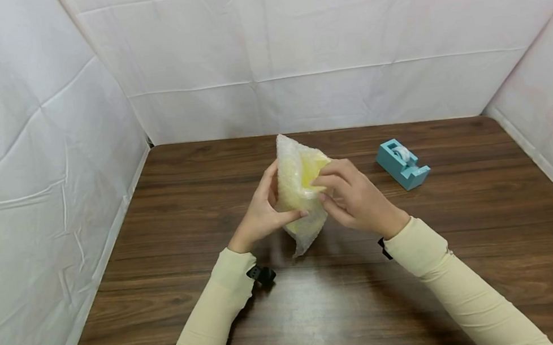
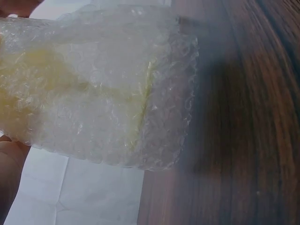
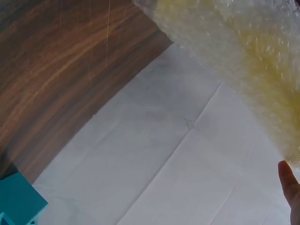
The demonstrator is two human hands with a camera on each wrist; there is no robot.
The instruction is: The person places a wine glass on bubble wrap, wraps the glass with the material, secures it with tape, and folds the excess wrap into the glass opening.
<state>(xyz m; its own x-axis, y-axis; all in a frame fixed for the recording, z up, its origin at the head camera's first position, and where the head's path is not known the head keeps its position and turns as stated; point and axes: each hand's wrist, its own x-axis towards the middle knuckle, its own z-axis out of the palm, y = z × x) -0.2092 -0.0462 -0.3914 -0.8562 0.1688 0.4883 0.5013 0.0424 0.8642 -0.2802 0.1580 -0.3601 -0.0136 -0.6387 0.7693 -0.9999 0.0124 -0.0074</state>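
A bubble wrap bundle [image 1: 289, 185] is held up above the table, tilted, with something yellow [image 1: 310, 170] showing inside it; the kind of the yellow thing cannot be told. My left hand [image 1: 260, 211] grips the bundle from its left side, thumb across the near face and fingers behind. At its right edge, my right hand [image 1: 359, 200] pinches the wrap between thumb and fingers beside the yellow part. The left wrist view shows the clear bubbled end of the wrap [image 2: 164, 98] close up. In the right wrist view a fingertip [image 3: 285, 171] meets the wrap's edge.
A teal tape dispenser [image 1: 401, 164] with a roll of clear tape stands on the dark wooden table [image 1: 183, 206], right of the hands. White sheeting [image 1: 313, 48] hangs behind the table and along both sides.
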